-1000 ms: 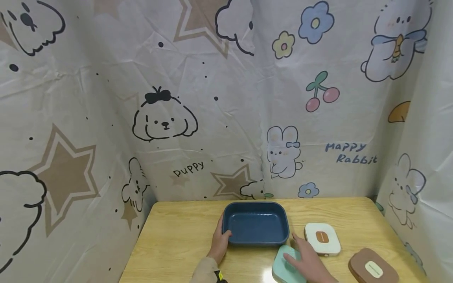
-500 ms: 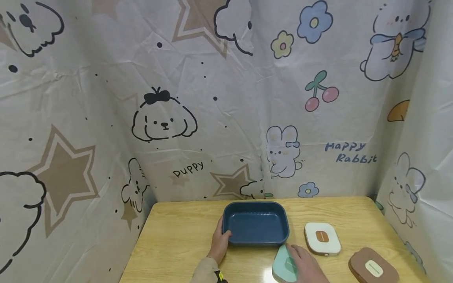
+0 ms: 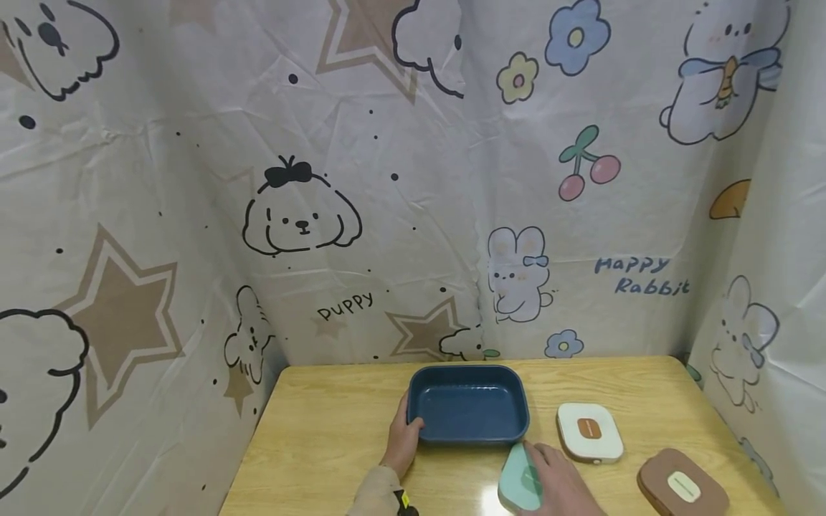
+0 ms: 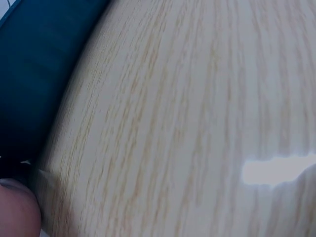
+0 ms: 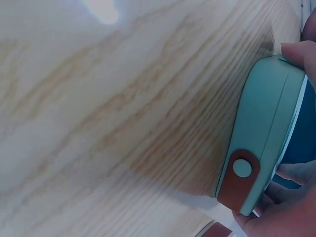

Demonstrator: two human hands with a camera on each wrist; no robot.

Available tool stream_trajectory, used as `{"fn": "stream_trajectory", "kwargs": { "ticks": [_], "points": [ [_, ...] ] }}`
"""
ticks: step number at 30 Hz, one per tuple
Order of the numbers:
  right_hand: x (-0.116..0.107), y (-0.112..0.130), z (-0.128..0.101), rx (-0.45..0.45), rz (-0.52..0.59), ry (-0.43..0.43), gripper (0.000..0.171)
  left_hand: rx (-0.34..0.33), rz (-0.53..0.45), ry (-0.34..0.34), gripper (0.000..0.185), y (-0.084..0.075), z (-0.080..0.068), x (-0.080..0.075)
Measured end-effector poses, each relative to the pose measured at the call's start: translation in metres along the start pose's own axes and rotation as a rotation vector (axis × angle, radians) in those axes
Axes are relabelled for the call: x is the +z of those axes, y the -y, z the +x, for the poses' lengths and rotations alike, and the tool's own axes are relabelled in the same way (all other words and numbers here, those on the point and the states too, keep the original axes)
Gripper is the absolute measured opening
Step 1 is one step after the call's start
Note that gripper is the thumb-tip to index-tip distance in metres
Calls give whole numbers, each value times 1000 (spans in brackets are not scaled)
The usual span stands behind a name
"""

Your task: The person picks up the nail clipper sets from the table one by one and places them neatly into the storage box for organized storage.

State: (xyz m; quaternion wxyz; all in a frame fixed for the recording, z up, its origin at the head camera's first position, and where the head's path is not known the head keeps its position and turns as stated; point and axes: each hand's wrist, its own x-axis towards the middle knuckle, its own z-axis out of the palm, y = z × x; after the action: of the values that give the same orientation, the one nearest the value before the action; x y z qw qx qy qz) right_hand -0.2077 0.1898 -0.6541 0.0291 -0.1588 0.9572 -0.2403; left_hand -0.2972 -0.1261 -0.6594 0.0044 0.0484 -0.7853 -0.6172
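My left hand (image 3: 401, 443) grips the left side of a dark blue rectangular bin (image 3: 468, 416), its thumb over the near-left rim and the fingers along the outer wall. The left wrist view has the bin's side (image 4: 42, 69) at upper left and a thumb tip (image 4: 17, 210) below it. Just in front of the bin's right corner, my right hand (image 3: 556, 476) holds a mint-green case (image 3: 518, 481) with rounded corners. In the right wrist view, thumb and fingers clasp opposite ends of this case (image 5: 266, 113), which has a brown snap tab (image 5: 238, 183).
A white rounded case (image 3: 589, 433) with an orange-brown label lies right of the bin. Farther right, near the front, is a brown case (image 3: 682, 484) with a cream label. Printed cloth (image 3: 413, 215) encloses the wooden table (image 3: 323, 416) at the back and sides.
My right hand's spread fingers have drawn in around the right part of the mint-green case, which has barely shifted. The left hand and the bin stay where they were.
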Motion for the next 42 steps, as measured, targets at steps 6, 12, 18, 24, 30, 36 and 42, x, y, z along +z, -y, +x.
{"fn": "stream_trajectory", "kwargs": {
  "ticks": [6,12,18,24,30,36,42],
  "points": [
    [2,-5,-1,11,11,-18,135,9,1,4,82,-2,1,0],
    [2,-10,-5,-7,32,-20,135,5,7,-1,82,-2,2,0],
    [-8,-8,-9,-89,2,-63,130,3,8,-1,81,-2,3,-1],
    [-19,-9,-9,-205,-39,-142,132,3,9,-2,81,-2,4,0],
    [-29,-12,-4,-273,-51,-101,128,0,13,-11,82,1,3,1],
    [-39,-9,-2,-289,-74,-63,125,-13,8,-9,81,-1,3,2],
    [-44,-6,-2,-319,-76,-95,122,-14,9,-14,81,-1,2,2]
  ]
}}
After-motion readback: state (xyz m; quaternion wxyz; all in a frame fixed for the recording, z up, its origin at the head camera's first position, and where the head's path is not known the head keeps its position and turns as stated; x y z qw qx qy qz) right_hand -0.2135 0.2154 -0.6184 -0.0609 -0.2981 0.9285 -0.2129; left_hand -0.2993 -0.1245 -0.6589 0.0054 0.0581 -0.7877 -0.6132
